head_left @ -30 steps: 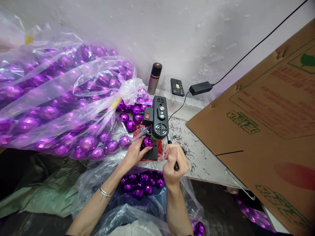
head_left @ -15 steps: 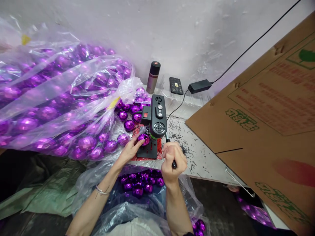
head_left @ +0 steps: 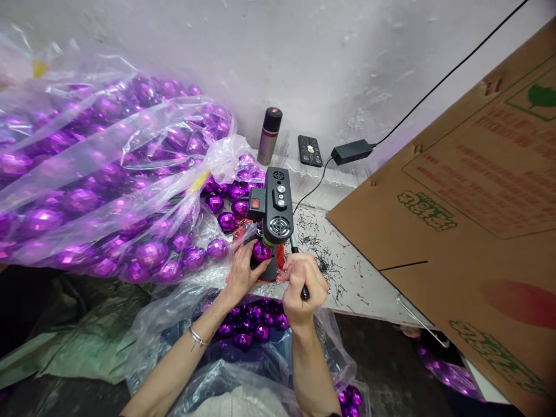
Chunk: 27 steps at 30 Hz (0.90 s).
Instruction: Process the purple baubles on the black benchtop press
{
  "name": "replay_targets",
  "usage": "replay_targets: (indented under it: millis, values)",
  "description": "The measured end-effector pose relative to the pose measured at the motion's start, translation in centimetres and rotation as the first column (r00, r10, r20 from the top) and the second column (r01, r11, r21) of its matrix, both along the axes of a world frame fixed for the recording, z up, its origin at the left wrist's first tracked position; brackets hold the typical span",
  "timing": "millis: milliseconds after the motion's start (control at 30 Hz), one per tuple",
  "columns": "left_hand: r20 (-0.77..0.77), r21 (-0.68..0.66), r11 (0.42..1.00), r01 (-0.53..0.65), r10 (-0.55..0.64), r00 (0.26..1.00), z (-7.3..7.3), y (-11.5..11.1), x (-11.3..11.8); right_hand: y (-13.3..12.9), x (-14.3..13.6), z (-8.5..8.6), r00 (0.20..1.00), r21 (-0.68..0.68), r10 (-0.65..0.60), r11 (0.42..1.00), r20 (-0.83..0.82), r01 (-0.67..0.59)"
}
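Thumb and fingers of my left hand (head_left: 244,271) hold a shiny purple ball (head_left: 262,251) under the head of a black machine (head_left: 278,202). The machine stands on a red patch of the table. My right hand (head_left: 305,286) is wrapped round the black-gripped lever (head_left: 305,293) at the machine's right side. Loose purple balls (head_left: 227,221) lie to the left of the machine. Below the table edge, an open clear bag (head_left: 174,341) holds several more purple balls (head_left: 242,338).
Large clear bags of purple balls (head_left: 152,253) fill the left. Behind the machine are a bottle (head_left: 269,137), a phone (head_left: 310,150) and a power adapter (head_left: 352,152) with its cable. A cardboard box (head_left: 456,220) stands at right. Small dark bits (head_left: 324,263) litter the table (head_left: 360,289).
My left hand has moved right and turned, with the purple ball now more directly beneath the machine's head. My right hand stays on the lever, shifted only slightly.
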<state>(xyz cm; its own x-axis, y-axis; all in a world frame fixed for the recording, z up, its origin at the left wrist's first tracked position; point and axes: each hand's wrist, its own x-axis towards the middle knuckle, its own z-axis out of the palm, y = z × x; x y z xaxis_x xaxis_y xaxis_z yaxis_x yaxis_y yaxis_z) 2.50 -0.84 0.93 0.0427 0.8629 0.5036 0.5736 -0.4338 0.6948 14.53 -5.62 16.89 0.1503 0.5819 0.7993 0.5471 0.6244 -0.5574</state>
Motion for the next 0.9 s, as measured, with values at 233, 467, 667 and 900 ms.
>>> replay_targets:
  millis: [233, 467, 667, 900]
  values:
    - [0.014, 0.069, 0.998, -0.015, 0.014, 1.000, -0.7, 0.1, 0.1, -0.1, 0.0, -1.2, 1.000, 0.022, -0.018, 1.000, 0.007, 0.018]
    - [0.013, 0.102, 0.995, -0.013, 0.012, 1.000, -0.5, 0.0, 0.2, 0.3, 0.1, -5.5, 0.997, 0.139, -0.066, 0.989, 0.051, 0.059]
    - [0.015, 0.108, 0.994, -0.016, 0.014, 1.000, -0.5, 0.0, 0.2, 0.8, -0.1, -7.4, 0.996, 0.167, -0.092, 0.982, -0.005, 0.092]
    - [-0.003, 0.069, 0.998, -0.013, 0.014, 1.000, -0.7, 0.0, 0.1, 1.1, 0.0, -8.4, 0.997, 0.194, -0.075, 0.978, -0.031, 0.080]
